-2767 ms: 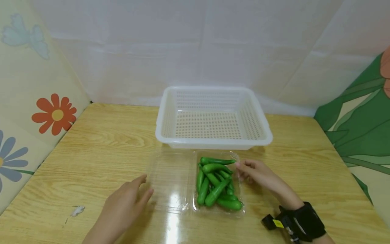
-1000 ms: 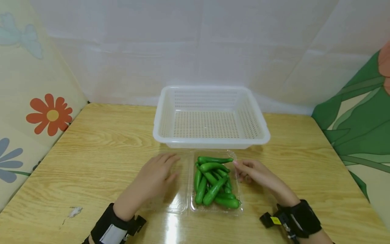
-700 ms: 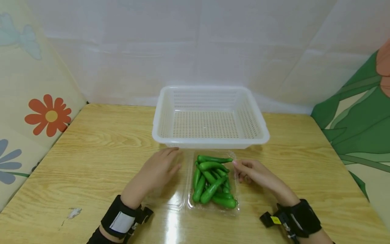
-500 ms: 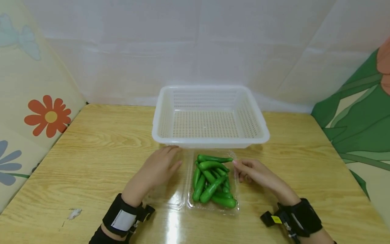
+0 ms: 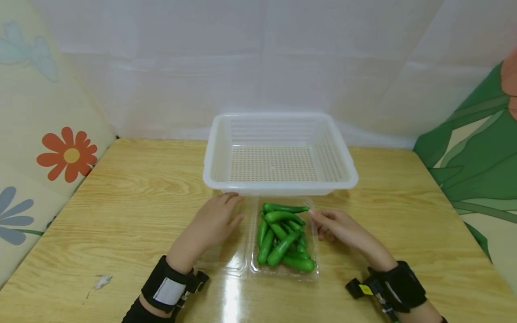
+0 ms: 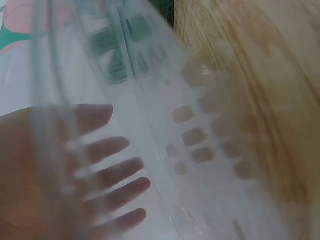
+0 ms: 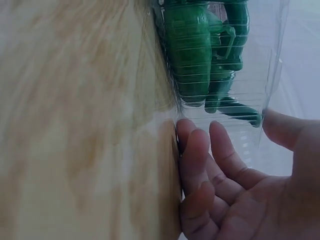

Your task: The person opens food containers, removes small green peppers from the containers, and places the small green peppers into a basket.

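A hinged clear plastic container (image 5: 282, 276) lies unfolded on the table, its right half filled with several green chili peppers (image 5: 282, 249). Over the left half, the transparent lid (image 5: 222, 264), my left hand (image 5: 214, 220) reaches with straight fingers. Its fingertips are at the lid's far edge, beside the basket; the left wrist view shows these fingers (image 6: 115, 172) through the clear plastic. My right hand (image 5: 337, 226) holds the right rim near the far corner. In the right wrist view its thumb (image 7: 282, 129) presses the rim, and the curled fingers (image 7: 195, 155) are at the wall below.
Just behind the container stands a white perforated plastic basket (image 5: 278, 186), with no contents showing. The wooden table (image 5: 141, 179) has a chipped spot (image 5: 102, 281) at the near left. A white cloth backdrop (image 5: 181, 80) closes off the back, between flower-patterned side panels (image 5: 24, 103).
My left hand has come from the left, moving right and forward to the lid's far edge. The container's near side has shifted slightly left. My right hand has kept its place at the rim.
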Tool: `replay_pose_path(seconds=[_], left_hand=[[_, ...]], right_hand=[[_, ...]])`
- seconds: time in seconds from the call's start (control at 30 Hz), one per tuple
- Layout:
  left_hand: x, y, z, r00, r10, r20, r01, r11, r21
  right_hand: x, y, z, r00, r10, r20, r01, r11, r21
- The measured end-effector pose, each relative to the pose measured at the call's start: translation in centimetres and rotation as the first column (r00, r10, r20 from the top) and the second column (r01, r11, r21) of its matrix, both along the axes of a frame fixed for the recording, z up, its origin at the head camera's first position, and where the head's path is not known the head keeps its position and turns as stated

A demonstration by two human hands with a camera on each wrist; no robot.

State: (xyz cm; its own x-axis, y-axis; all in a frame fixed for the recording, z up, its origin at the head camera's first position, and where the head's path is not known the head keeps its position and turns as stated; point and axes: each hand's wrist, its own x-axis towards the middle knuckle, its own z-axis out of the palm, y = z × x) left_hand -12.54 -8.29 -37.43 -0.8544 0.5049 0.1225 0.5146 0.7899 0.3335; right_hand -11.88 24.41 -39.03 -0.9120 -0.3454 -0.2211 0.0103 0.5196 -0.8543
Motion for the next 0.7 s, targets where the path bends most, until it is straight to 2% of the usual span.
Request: replay_pose_path(seconds=[0.17,0.37,0.6,0.7], left_hand=[[0.0,-0.2,-0.1,1.000,0.008,0.001,-0.008,1.000,0.010],[0.1,-0.7,-0.1,0.999,0.023,0.030,-0.023,1.000,0.000],[0.2,-1.1,-0.2,0.993,0.030,0.113,-0.029,1.000,-0.008],[0.3,-1.1,-0.2,0.992,0.029,0.126,-0.027,0.999,-0.020]], right_hand=[[0.1,-0.3,0.2,1.000,-0.024,-0.014,0.024,1.000,0.017],[0.3,-0.3,0.4,0.996,-0.005,-0.084,0.013,0.995,0.095],[1.1,-0.2,2.0,0.989,-0.068,-0.129,0.096,0.970,0.224],[1.4,-0.3,2.6,0.974,-0.069,-0.217,0.130,0.952,0.278]])
